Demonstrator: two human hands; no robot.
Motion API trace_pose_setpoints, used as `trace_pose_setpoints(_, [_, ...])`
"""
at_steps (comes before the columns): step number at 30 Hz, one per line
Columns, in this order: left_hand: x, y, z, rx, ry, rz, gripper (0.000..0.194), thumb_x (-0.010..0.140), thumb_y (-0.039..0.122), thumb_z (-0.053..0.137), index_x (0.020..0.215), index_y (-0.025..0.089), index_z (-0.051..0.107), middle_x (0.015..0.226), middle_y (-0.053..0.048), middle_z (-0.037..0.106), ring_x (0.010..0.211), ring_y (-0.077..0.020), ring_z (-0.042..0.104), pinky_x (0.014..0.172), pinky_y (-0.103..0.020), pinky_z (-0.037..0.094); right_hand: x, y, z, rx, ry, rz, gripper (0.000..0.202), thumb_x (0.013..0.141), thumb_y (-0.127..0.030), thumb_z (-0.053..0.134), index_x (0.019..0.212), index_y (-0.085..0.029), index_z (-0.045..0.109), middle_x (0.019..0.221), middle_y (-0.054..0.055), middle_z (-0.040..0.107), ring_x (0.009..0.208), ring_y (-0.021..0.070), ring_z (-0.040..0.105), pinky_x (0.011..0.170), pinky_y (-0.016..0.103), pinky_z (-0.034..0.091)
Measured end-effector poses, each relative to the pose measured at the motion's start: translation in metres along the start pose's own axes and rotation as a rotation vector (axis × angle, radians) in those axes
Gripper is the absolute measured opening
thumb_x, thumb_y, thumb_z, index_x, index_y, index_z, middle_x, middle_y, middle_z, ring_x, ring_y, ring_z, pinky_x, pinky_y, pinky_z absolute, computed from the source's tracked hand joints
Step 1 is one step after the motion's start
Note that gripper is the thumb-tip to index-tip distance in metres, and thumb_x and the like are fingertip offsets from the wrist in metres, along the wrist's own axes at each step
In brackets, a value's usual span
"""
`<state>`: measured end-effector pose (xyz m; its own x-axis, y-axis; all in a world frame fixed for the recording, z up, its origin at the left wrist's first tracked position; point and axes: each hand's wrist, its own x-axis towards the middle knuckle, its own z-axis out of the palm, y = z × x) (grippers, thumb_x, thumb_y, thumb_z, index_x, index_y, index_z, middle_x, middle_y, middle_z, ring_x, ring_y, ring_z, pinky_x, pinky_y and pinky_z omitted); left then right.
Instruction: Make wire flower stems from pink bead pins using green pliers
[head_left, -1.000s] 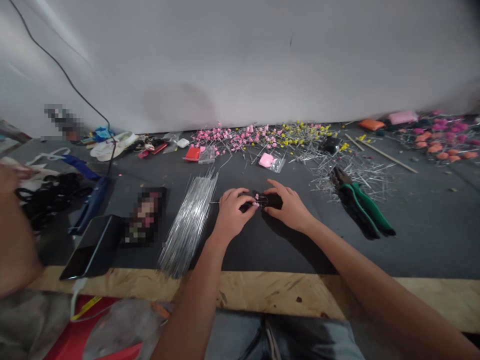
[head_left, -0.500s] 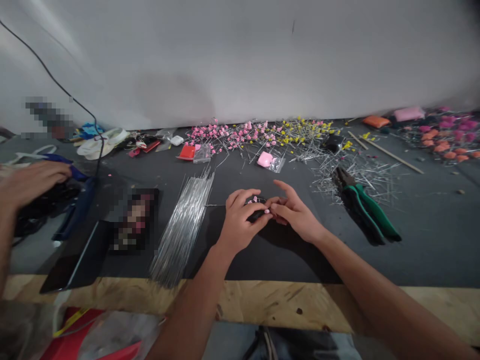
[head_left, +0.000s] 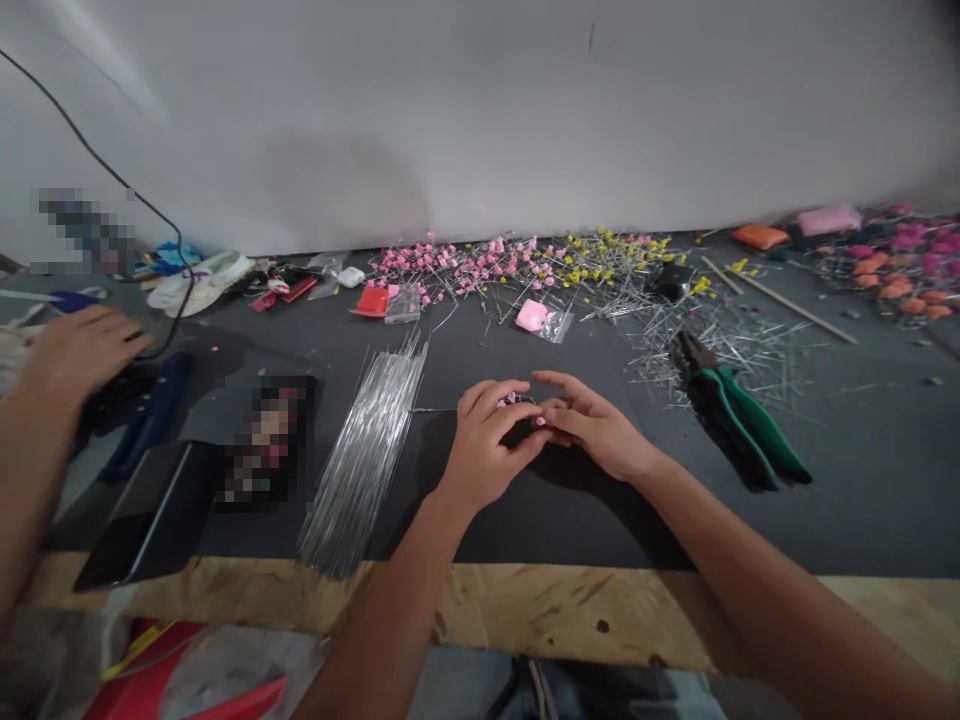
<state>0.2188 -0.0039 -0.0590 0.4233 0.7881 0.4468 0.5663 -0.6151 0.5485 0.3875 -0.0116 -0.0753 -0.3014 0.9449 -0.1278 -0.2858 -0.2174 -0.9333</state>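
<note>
At the middle of the table my left hand (head_left: 489, 445) and my right hand (head_left: 600, 425) meet fingertip to fingertip. Between them is a wire stem with small pink buds (head_left: 541, 422); its twisted wire tail (head_left: 433, 410) sticks out to the left. The thumb and forefinger of my left hand are pinched by a pink bud. My right hand's thumb and fingers close on the stem's other side, its forefinger stretched over the top. The fingers partly hide the stem. A bundle of straight silver wires (head_left: 364, 455) lies left of my hands.
Green-handled pliers (head_left: 739, 415) rest on cut wire pieces at right. Pink-budded stems (head_left: 465, 265) and yellow-budded stems (head_left: 619, 258) are heaped by the wall, with a pink clay packet (head_left: 532, 316) in front. At left are another person's hand (head_left: 86, 350) and a dark phone-like case (head_left: 142, 520).
My right forefinger has lowered and bent towards my left hand. My hands keep hold of the stem in nearly the same place. The other person's hand has shifted right.
</note>
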Motion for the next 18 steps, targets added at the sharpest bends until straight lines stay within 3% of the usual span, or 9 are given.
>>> trace_pose_setpoints(6, [0.000, -0.002, -0.002, 0.028, 0.040, -0.030, 0.009, 0.078, 0.027, 0.057, 0.084, 0.024, 0.063, 0.111, -0.002, 0.058, 0.109, -0.0189, 0.045, 0.097, -0.038, 0.035, -0.001, 0.001, 0.003, -0.056, 0.023, -0.048, 0.037, 0.078, -0.027, 0.056, 0.114, -0.026, 0.047, 0.079, -0.001, 0.060, 0.058, 0.0099, 0.051, 0.048, 0.023, 0.038])
trace_pose_setpoints(9, [0.001, -0.007, -0.006, 0.064, 0.085, -0.057, 0.008, 0.077, 0.027, 0.058, 0.081, 0.023, 0.063, 0.112, -0.002, 0.057, 0.109, -0.0194, 0.044, 0.098, -0.039, 0.034, 0.000, 0.004, 0.003, -0.183, 0.260, -0.229, 0.028, 0.079, -0.026, 0.052, 0.107, -0.026, 0.050, 0.086, 0.001, 0.061, 0.068, 0.0127, 0.054, 0.055, 0.026, 0.041])
trace_pose_setpoints(12, [0.001, -0.014, -0.009, 0.121, 0.080, -0.076, 0.007, 0.076, 0.026, 0.058, 0.079, 0.023, 0.063, 0.115, -0.003, 0.055, 0.111, -0.0202, 0.042, 0.099, -0.039, 0.032, 0.001, 0.006, 0.001, -0.472, 0.485, -0.334, 0.030, 0.078, -0.023, 0.051, 0.108, -0.025, 0.049, 0.096, 0.003, 0.062, 0.087, 0.0167, 0.056, 0.076, 0.033, 0.043])
trace_pose_setpoints(15, [0.001, -0.018, -0.009, 0.177, 0.039, -0.089, 0.007, 0.075, 0.025, 0.058, 0.079, 0.022, 0.063, 0.119, -0.002, 0.052, 0.113, -0.0212, 0.040, 0.100, -0.040, 0.030, 0.003, 0.005, 0.000, -0.824, 0.452, -0.296, 0.047, 0.071, -0.023, 0.056, 0.117, -0.026, 0.046, 0.112, 0.005, 0.059, 0.106, 0.0236, 0.049, 0.091, 0.042, 0.035])
trace_pose_setpoints(18, [0.000, -0.018, -0.007, 0.225, -0.008, -0.110, 0.008, 0.075, 0.024, 0.056, 0.081, 0.023, 0.063, 0.122, -0.002, 0.051, 0.115, -0.0217, 0.039, 0.101, -0.040, 0.029, 0.004, 0.003, 0.004, -1.064, 0.349, -0.253, 0.062, 0.065, -0.027, 0.062, 0.123, -0.028, 0.043, 0.121, 0.005, 0.055, 0.113, 0.0289, 0.042, 0.095, 0.047, 0.029])
